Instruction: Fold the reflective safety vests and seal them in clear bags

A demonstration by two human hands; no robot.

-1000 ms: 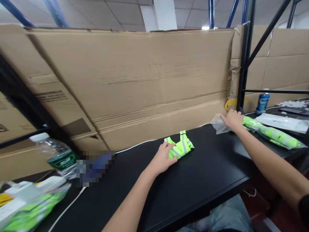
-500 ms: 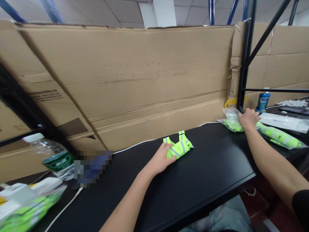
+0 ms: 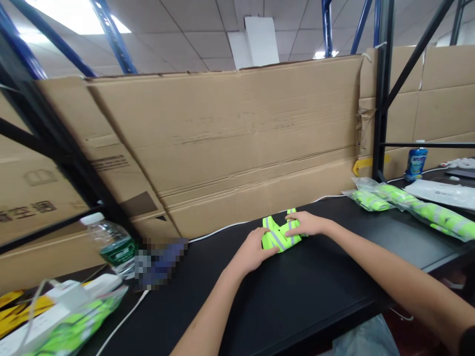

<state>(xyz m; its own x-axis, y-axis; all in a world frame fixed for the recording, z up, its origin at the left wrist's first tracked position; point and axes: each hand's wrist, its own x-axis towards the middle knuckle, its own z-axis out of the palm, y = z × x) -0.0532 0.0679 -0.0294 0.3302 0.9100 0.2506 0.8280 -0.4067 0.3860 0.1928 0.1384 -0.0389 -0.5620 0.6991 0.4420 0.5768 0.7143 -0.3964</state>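
A neon yellow-green reflective vest (image 3: 281, 235), folded into a small bundle with grey stripes, lies on the black table (image 3: 319, 282). My left hand (image 3: 254, 249) presses on its near left side. My right hand (image 3: 306, 223) reaches onto its right side, fingers over the fabric. Farther right, a small clear plastic bag of green fabric (image 3: 371, 200) lies beside a long clear bag holding a similar reflective vest (image 3: 434, 215). Neither hand touches those bags.
Tall cardboard sheets (image 3: 222, 143) stand behind the table, beside a black metal rack upright (image 3: 382, 89). A water bottle (image 3: 113, 245) and a pixelated object (image 3: 159, 264) sit at left. A power strip (image 3: 48, 316) lies lower left. A blue bottle (image 3: 415, 164) stands far right.
My right hand has moved left from the plastic bags onto the folded vest. The small bag now lies apart from that hand. The view has tilted slightly upward.
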